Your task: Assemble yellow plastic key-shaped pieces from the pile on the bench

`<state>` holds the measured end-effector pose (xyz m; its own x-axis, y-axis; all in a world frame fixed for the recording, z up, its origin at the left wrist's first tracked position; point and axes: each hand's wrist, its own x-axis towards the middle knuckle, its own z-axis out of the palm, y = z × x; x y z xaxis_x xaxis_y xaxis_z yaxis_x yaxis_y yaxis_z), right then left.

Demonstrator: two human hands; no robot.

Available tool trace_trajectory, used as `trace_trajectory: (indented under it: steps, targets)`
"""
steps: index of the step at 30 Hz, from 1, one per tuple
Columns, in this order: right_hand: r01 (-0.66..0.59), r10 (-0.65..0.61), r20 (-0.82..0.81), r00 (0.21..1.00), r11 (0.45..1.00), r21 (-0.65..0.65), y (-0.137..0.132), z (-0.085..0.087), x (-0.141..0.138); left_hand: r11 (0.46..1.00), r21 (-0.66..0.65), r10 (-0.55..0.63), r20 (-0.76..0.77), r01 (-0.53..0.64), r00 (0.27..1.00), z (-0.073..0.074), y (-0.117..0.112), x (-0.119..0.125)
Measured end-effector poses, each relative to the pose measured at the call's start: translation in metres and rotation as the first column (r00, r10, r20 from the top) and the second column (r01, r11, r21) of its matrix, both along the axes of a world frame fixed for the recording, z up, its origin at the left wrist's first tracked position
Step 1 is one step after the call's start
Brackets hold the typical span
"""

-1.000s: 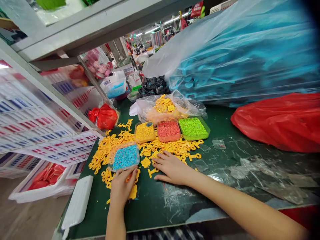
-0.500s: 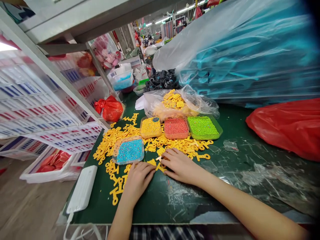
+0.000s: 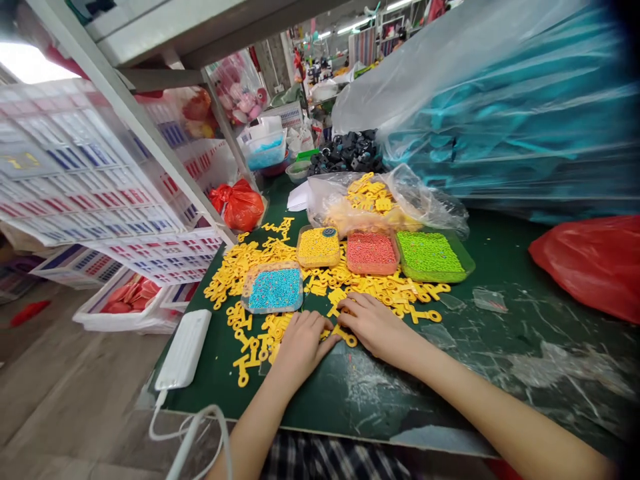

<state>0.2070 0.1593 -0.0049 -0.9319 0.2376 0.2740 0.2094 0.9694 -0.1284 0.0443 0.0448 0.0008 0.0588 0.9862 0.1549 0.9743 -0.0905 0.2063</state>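
Note:
Close together at the front of the pile, my two hands meet around one small yellow plastic piece (image 3: 346, 336) with a ring at its end. My left hand (image 3: 301, 341) has its thumb and fingertips closed at the piece's left side. From the other side my right hand (image 3: 373, 327) bends its fingers over it, hiding part of the piece. Many similar yellow pieces (image 3: 253, 267) lie loose around both hands. Just behind my left hand sits a clear tray of blue beads (image 3: 275, 289). Beyond my right hand stand trays of yellow beads (image 3: 319, 247), red beads (image 3: 371, 252) and green beads (image 3: 431, 256).
A plastic bag of yellow pieces (image 3: 370, 193) lies behind the trays. At left are a white power strip (image 3: 184, 350), a tied red bag (image 3: 240, 205) and a metal shelf post. A large wrapped turquoise bundle (image 3: 525, 140) and red bag (image 3: 590, 263) occupy the right.
The view has shifted, so the table appears farther right. My left hand has come closer to my right, and both hands now meet at a yellow piece.

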Motion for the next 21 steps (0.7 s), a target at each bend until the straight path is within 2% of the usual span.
trace_trajectory:
  steps: [5, 9, 14, 21]
  targets:
    - [0.035, -0.035, 0.013, 0.999, 0.999, 0.026, 0.004, -0.004, 0.0, 1.0, -0.014, 0.014, 0.086, -0.013, 0.996, -0.002, -0.001, -0.001]
    - [0.03, -0.03, -0.02, 0.999, 0.999, 0.019, 0.002, -0.001, 0.002, 1.0, -0.007, -0.011, 0.132, 0.012, 0.991, 0.002, -0.006, -0.002]
    - [-0.08, 0.069, -0.098, 0.993, 0.989, -0.121, -0.006, 0.003, 0.002, 0.997, 0.072, 0.009, 0.131, -0.019, 0.991, 0.009, -0.012, -0.001]
    - [-0.03, 0.018, -0.053, 0.998, 0.974, -0.227, -0.013, 0.0, -0.002, 0.999, -0.037, -0.005, 0.056, 0.007, 0.998, 0.011, -0.016, 0.005]
